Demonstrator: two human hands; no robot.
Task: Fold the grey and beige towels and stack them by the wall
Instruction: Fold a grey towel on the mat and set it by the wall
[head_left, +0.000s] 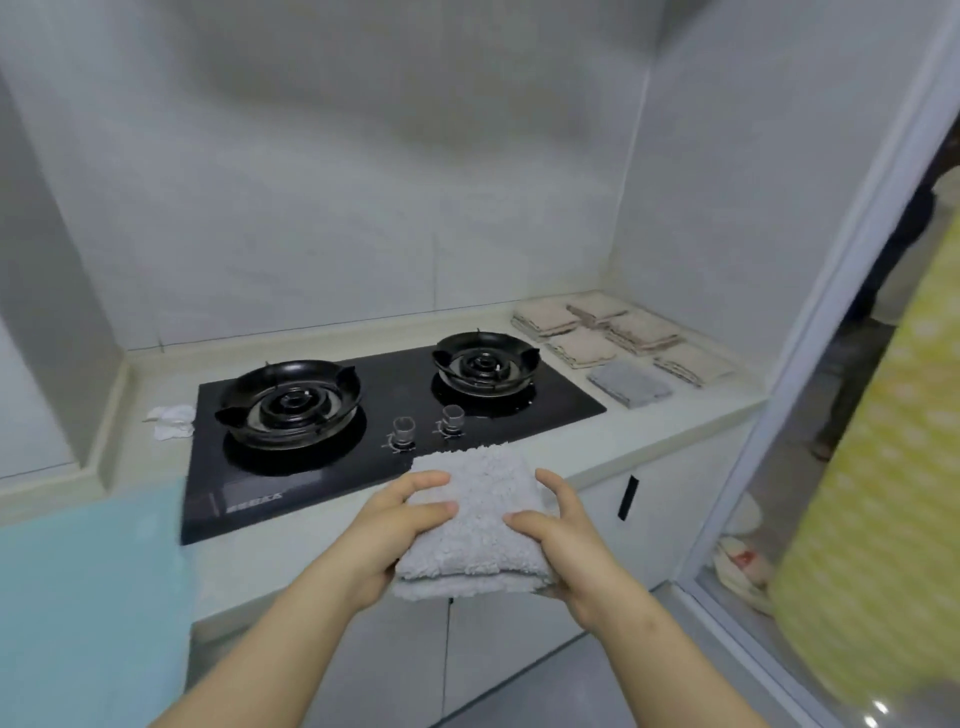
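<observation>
Fluffy grey towel (475, 514) cloth; glossy black glass hob (363, 441).

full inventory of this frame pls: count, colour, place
held grey towel: 1, grey, folded, over the counter's front edge
folded grey towel: 1, grey, on the counter right of the hob
beige towels: 5 folded piles, beige, back right corner by the wall
hob: 1, black, two burners, mid counter
knobs: 2, greyish, hob front
crumpled wad: 1, white, left of hob
blue cloth: 1, light blue, near left
counter: 1, pale
cabinet handle: 1, black, below counter
yellow fabric: 1, patterned, far right
left hand: grips held towel's left side
right hand: grips its right side
</observation>
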